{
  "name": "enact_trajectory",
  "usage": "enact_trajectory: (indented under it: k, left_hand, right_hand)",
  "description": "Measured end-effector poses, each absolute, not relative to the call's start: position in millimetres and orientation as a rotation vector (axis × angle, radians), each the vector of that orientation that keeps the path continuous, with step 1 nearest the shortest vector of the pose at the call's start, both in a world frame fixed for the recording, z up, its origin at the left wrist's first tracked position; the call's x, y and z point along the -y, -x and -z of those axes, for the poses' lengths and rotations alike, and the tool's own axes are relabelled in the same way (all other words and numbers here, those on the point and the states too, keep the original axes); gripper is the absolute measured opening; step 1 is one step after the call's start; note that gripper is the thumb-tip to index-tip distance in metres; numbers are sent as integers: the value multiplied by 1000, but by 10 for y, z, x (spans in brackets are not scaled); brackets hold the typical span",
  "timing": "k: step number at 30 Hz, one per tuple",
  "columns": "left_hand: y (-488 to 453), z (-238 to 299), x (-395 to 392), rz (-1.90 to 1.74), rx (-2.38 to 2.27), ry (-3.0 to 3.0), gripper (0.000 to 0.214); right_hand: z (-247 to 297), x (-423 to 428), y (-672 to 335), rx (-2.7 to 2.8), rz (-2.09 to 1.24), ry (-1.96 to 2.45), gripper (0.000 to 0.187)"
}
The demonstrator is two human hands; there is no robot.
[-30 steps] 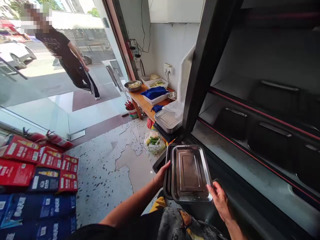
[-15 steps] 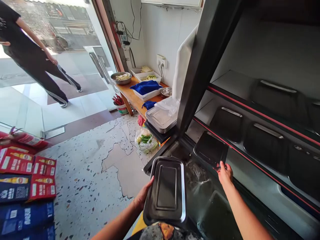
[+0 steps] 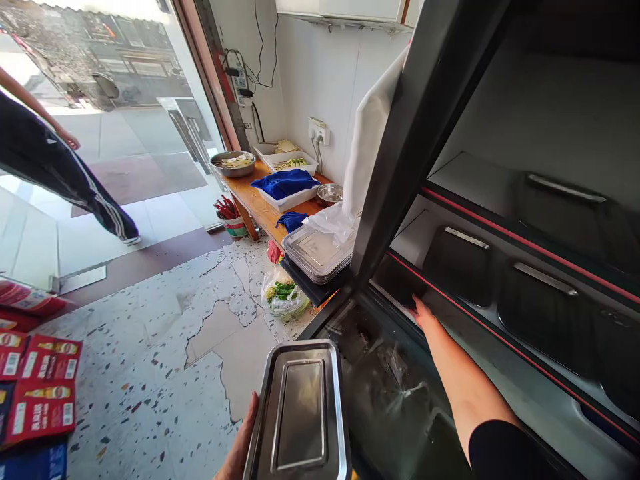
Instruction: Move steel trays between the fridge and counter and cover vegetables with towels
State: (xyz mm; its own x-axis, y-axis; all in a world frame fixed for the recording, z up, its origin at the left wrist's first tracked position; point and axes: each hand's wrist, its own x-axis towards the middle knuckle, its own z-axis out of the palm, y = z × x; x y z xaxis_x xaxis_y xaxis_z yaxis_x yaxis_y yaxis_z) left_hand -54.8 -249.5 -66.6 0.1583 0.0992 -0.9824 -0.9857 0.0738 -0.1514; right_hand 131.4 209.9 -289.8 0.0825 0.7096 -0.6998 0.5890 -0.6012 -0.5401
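Our right hand [image 3: 424,312] has just moved the dark rectangular metal tray [image 3: 397,281] low into the black-framed cabinet [image 3: 420,127], fingers at its near edge, grip unclear, leaving one shiny rectangular steel tray [image 3: 303,413] outside, its rim clasped by our left hand [image 3: 241,441].

Shiny metal tray [image 3: 304,415], shadowed tray [image 3: 397,280] beyond

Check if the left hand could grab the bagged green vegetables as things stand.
Probably not: the left hand is holding the metal tray, though nothing else seems to block the way to the bagged green vegetables.
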Motion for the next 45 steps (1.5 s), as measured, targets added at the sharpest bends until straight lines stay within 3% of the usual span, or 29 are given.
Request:
enact_trajectory:
  k: [5, 9, 13, 16, 20, 33, 40, 45]
  left_hand:
    - [468, 650, 2182, -1098, -922, 1125, 90]
    - [279, 786, 1843, -1053, -764, 1120, 90]
    - [35, 940, 1475, -950, -656, 1031, 92]
    - [-178, 993, 1225, -871, -606, 956, 90]
    - [-493, 1015, 978, -794, -578, 883, 93]
    - [-838, 1174, 656, -763, -868, 846, 79]
    - [-829, 1161, 927, -803, -847, 944, 84]
    - [-851, 1054, 1248, -803, -849, 975, 85]
  right_hand:
    - [2358, -1719, -1469, 1504, -1695, 2217, 22]
    - [1831, -468, -2006, 1698, -2207, 1959, 42]
    - [1507, 564, -2611, 1915, -1931, 1974, 52]
    - [1356, 729, -2906, 1896, -1791, 2090, 53]
    - [1250, 580, -3173, 1995, -1415, 2224, 49]
    - [1063, -60, -3766, 1333, -1584, 2161, 50]
    - [1889, -1061, -3956, 1176, -1183, 2323, 57]
    - [2551, -1822, -3709, 1315, -1018, 2434, 41]
